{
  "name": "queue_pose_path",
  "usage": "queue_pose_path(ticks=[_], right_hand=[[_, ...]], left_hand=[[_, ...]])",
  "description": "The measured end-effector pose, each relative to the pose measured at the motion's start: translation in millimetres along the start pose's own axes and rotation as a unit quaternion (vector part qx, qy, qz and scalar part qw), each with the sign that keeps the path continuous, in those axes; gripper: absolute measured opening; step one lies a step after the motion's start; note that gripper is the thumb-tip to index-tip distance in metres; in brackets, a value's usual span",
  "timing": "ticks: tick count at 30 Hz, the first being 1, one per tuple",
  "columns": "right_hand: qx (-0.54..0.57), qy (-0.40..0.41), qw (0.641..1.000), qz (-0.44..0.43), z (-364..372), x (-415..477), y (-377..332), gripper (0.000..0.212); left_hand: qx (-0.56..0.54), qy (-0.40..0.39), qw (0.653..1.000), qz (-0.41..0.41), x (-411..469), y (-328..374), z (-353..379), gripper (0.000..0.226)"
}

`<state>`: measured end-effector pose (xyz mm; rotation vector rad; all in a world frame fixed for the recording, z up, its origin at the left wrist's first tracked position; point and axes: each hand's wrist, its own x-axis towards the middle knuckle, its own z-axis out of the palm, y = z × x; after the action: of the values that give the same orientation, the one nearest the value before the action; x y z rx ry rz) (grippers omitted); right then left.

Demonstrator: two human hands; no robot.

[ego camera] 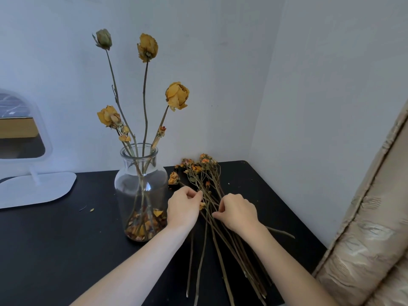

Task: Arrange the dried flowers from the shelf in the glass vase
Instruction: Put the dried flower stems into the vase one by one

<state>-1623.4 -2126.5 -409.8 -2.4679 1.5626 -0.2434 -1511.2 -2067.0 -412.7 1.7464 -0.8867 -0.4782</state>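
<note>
Eyes on the glass vase (pixel 125 188), standing upright on the black surface (pixel 55 250), left of centre in the frame. It is clear, wide-bodied and narrow-necked, and its bottom holds a layer of fallen petals (pixel 145 224), yellow, orange and brown. Up through the neck rise the arranged flowers (pixel 144 102), long thin stems fanning apart. At upper left sits a closed greenish bud (pixel 103 38), a ragged yellow head (pixel 147 47) is just right of it, a full yellow bloom (pixel 177 96) leans right lower down, and another yellow head (pixel 109 117) droops at the left, with tiny buds close above the rim.

To the right of the vase, the loose dried flowers (pixel 217 239) lie flat on the black surface, stems running toward the bottom edge of the frame, small orange heads (pixel 198 168) pointing to the back corner. They look brittle, brown-green and crossed over one another.

Both hands are on that pile. The left hand (pixel 183 208), just right of the vase, pinches a thin stem between thumb and fingertips. The right hand (pixel 237 212), further right, has its fingers curled around several stems.

At the left edge stands a white-framed mirror (pixel 45 140) on a flat white base. A pale patterned fabric (pixel 375 217) fills the lower right.
</note>
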Motion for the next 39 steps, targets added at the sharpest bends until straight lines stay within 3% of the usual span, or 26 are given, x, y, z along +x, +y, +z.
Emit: queue_pose_path(ticks=[3, 10, 23, 29, 33, 39], right_hand=[[0.010, -0.022, 0.999, 0.027, 5, 3, -1, 0.018], [0.162, -0.027, 0.985, 0.053, -12, 4, 10, 0.016], [0.328, 0.130, 0.936, -0.021, -59, -10, -4, 0.012], [0.400, 0.158, 0.898, -0.087, -89, -16, -43, 0.012], [0.439, 0.181, 0.872, -0.123, -106, -18, -69, 0.013], [0.443, 0.198, 0.861, -0.155, -114, -19, -89, 0.013]], left_hand=[[-0.010, -0.003, 0.999, 0.037, -4, 6, -6, 0.022], [-0.067, -0.030, 0.989, 0.127, -11, 26, -20, 0.017], [-0.168, -0.025, 0.962, 0.214, -27, 63, -93, 0.012], [-0.181, 0.057, 0.942, 0.279, -33, 83, -169, 0.017], [-0.193, 0.160, 0.915, 0.316, -26, 104, -213, 0.022], [-0.203, 0.246, 0.883, 0.345, -12, 132, -248, 0.024]])
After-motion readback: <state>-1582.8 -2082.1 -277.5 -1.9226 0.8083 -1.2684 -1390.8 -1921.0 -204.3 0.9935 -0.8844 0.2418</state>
